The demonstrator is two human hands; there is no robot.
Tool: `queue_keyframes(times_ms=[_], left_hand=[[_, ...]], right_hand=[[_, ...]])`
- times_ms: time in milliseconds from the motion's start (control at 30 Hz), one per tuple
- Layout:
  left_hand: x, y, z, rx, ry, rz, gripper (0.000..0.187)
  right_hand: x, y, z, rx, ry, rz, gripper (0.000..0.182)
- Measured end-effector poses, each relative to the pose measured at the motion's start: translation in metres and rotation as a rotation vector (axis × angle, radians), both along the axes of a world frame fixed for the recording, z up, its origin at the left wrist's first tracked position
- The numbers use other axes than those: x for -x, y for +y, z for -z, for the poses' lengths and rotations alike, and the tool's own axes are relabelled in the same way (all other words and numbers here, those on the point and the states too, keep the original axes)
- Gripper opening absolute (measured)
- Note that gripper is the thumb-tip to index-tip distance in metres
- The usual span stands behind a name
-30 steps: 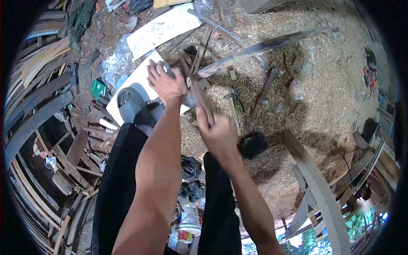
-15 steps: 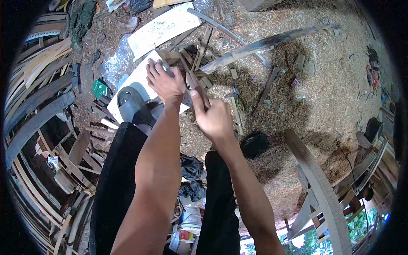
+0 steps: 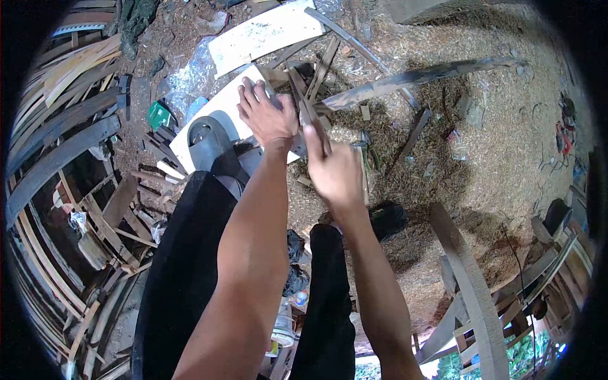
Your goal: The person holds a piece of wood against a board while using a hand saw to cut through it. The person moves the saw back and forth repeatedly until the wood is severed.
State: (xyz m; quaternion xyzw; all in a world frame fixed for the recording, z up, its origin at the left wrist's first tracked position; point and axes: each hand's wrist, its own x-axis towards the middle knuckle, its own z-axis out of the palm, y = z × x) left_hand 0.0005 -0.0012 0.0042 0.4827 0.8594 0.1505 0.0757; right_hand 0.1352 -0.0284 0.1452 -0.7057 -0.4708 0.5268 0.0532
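Observation:
My left hand (image 3: 269, 117) presses down on a white board (image 3: 235, 104), its fingers bent over a small dark piece whose shape I cannot make out. Close on its right, my right hand (image 3: 334, 170) is wrapped round the near end of a long narrow wooden tool (image 3: 305, 107), thumb stretched along it. The tool slants up and away, its far end beside the board. My foot in a dark sandal (image 3: 212, 149) rests on the board's near left part.
A second white board (image 3: 269, 35) lies beyond. A long curved plank (image 3: 411, 79) crosses the shavings on the right. Stacked curved timbers (image 3: 60, 168) fill the left side. A curved beam (image 3: 472, 285) stands at lower right. A green packet (image 3: 159, 115) lies left of the sandal.
The whole view has shifted, so the hands, boards and sandal appear farther right. Both hands keep the same hold, with the left still pressing on the board.

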Motion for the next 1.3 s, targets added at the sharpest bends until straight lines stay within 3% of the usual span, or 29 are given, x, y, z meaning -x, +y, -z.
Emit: queue_keyframes(times_ms=[67,100,167,233,333,400,500,600,700,800,867,900,933,1067,1200,1300], left_hand=[[0.000,0.000,-0.003,-0.008,0.000,0.002,0.053],[-0.002,0.000,-0.004,-0.018,-0.005,-0.008,0.052],[-0.005,0.002,-0.002,-0.030,-0.006,0.007,0.052],[-0.001,0.000,0.000,-0.021,0.010,0.004,0.052],[-0.002,0.001,-0.003,0.017,-0.004,-0.010,0.055],[-0.002,0.001,-0.002,0.021,-0.008,-0.006,0.055],[0.001,0.000,0.003,0.008,-0.002,0.000,0.055],[0.002,-0.004,0.000,0.003,-0.009,0.005,0.055],[-0.001,0.001,-0.002,0.021,0.004,0.002,0.055],[-0.002,0.001,-0.002,0.008,0.002,-0.017,0.055],[0.000,0.001,0.000,0.008,0.010,-0.021,0.055],[0.000,-0.001,0.000,0.001,0.011,-0.015,0.055],[-0.002,0.000,0.000,-0.009,0.006,-0.007,0.055],[0.000,0.000,0.000,0.016,0.005,0.004,0.055],[0.000,-0.001,-0.001,0.005,0.004,0.012,0.055],[0.000,0.000,-0.001,0.024,-0.011,0.002,0.056]], right_hand=[[0.002,0.004,0.007,-0.008,-0.073,-0.003,0.058],[-0.007,-0.009,-0.010,0.026,0.020,0.049,0.056],[-0.033,-0.054,-0.049,0.006,-0.016,0.049,0.035],[-0.059,-0.112,-0.067,-0.121,0.080,0.215,0.045],[-0.067,-0.106,-0.079,-0.037,0.008,0.087,0.040],[-0.043,-0.070,-0.052,0.008,-0.018,0.074,0.035],[0.000,-0.008,0.017,-0.062,-0.047,0.015,0.050],[0.011,0.009,0.013,-0.024,-0.022,0.072,0.052],[-0.020,-0.041,-0.026,-0.084,0.005,0.065,0.037],[-0.066,-0.099,-0.085,-0.019,0.037,0.039,0.035],[-0.067,-0.101,-0.087,-0.019,0.036,0.076,0.030],[-0.067,-0.103,-0.088,-0.016,0.024,0.120,0.043],[-0.061,-0.094,-0.074,-0.040,0.024,0.086,0.032],[-0.009,-0.018,0.006,-0.037,0.002,0.075,0.045],[-0.005,-0.007,0.012,-0.021,0.069,0.127,0.055],[-0.036,-0.061,-0.040,-0.005,0.054,0.117,0.037]])
